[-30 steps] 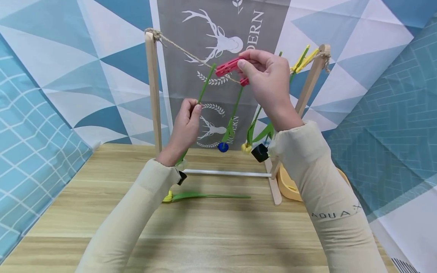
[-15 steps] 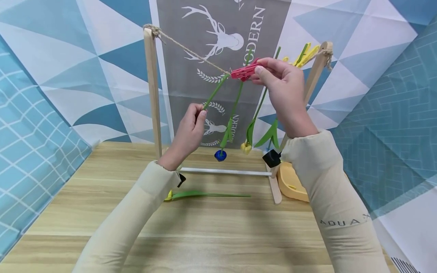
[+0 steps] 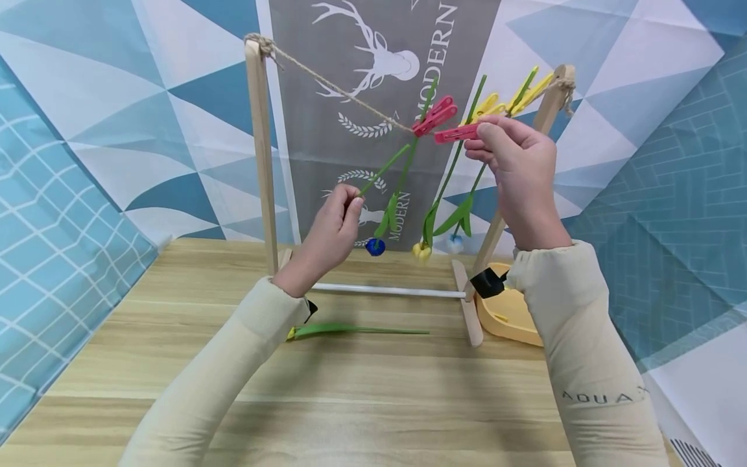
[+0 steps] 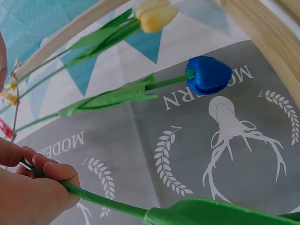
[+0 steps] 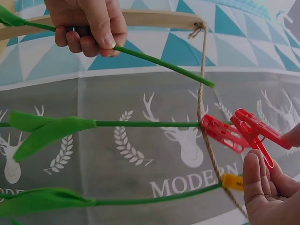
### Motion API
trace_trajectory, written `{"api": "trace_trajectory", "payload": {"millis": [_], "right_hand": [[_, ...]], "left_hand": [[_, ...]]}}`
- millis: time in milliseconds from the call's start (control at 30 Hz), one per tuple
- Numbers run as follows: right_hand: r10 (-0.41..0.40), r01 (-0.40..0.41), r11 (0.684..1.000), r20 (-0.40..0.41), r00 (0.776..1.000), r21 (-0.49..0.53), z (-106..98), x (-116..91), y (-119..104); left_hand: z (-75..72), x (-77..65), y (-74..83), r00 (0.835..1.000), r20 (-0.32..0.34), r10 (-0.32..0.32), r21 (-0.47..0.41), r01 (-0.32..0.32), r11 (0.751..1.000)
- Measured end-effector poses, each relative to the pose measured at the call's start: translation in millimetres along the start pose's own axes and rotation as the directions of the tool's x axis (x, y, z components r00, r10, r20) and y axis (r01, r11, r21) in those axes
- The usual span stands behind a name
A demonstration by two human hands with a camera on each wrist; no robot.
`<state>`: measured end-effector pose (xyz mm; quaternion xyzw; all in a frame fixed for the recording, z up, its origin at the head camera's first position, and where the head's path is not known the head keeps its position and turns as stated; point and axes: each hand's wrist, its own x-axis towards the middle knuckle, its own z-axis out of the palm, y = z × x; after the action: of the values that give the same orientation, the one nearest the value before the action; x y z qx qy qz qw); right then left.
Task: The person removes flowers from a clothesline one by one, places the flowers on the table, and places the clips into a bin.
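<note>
My left hand (image 3: pixel 332 224) grips the green stem (image 3: pixel 385 170) of an artificial tulip; its bloom is hidden in the head view, and its leaf (image 4: pixel 201 213) shows in the left wrist view. The stem's tip lies just left of a red clothespin (image 3: pixel 434 117) clipped on the twine (image 3: pixel 344 92), which holds a blue tulip (image 3: pixel 375 246) upside down. My right hand (image 3: pixel 522 172) holds another red clothespin (image 5: pixel 257 133) by its handles, just right of the clipped one. Further right, yellow clothespins (image 3: pixel 531 96) hold a yellow tulip (image 3: pixel 421 251) and a pale blue tulip (image 3: pixel 455 243).
Two wooden posts (image 3: pixel 260 155) carry the twine, and a white rod (image 3: pixel 391 290) joins them low down. Another yellow tulip (image 3: pixel 327 329) lies on the wooden table (image 3: pixel 350 402). A yellow tray (image 3: pixel 513 332) with a yellow piece inside stands behind the right sleeve.
My right hand has moved right and down with its red clothespin, uncovering the clipped one. My left hand has shifted slightly right with the stem, whose tip is now lower and more tilted.
</note>
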<state>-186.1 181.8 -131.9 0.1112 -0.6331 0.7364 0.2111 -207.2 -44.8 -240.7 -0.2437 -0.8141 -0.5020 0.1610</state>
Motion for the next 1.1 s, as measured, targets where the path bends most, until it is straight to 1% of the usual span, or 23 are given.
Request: {"api": "trace_trajectory", "payload": {"millis": [133,367,500,700,833,933,1100], "right_hand": [[0.016,-0.016,1.000,-0.020,1.000,0.005,-8,-2,5],[0.039,-0.039,0.999,-0.063,0.997,0.011,-23,-6,16],[0.043,-0.042,0.999,-0.058,0.997,0.019,-33,-8,23],[0.084,-0.081,0.996,-0.063,0.995,0.038,-51,-12,35],[0.107,-0.104,0.994,-0.069,0.992,0.044,-62,-14,42],[0.117,-0.113,0.992,-0.076,0.990,0.054,-70,-16,46],[0.124,-0.119,0.989,-0.052,0.991,0.092,-83,-19,55]], "left_hand": [[3.1,-2.2,-0.9,1.000,0.027,0.013,0.055,-0.014,0.998],[7.1,-5.9,-5.4,0.997,0.071,0.023,0.083,-0.029,0.996],[10.1,-8.0,-8.7,0.995,0.099,0.031,0.107,-0.041,0.993],[15.3,-10.9,-12.6,0.989,0.139,0.055,0.129,-0.073,0.989],[19.0,-12.5,-13.5,0.986,0.153,0.060,0.134,-0.081,0.988],[21.9,-13.6,-14.3,0.982,0.178,0.058,0.144,-0.084,0.986],[25.6,-15.3,-16.3,0.976,0.213,0.052,0.168,-0.089,0.982]]}}
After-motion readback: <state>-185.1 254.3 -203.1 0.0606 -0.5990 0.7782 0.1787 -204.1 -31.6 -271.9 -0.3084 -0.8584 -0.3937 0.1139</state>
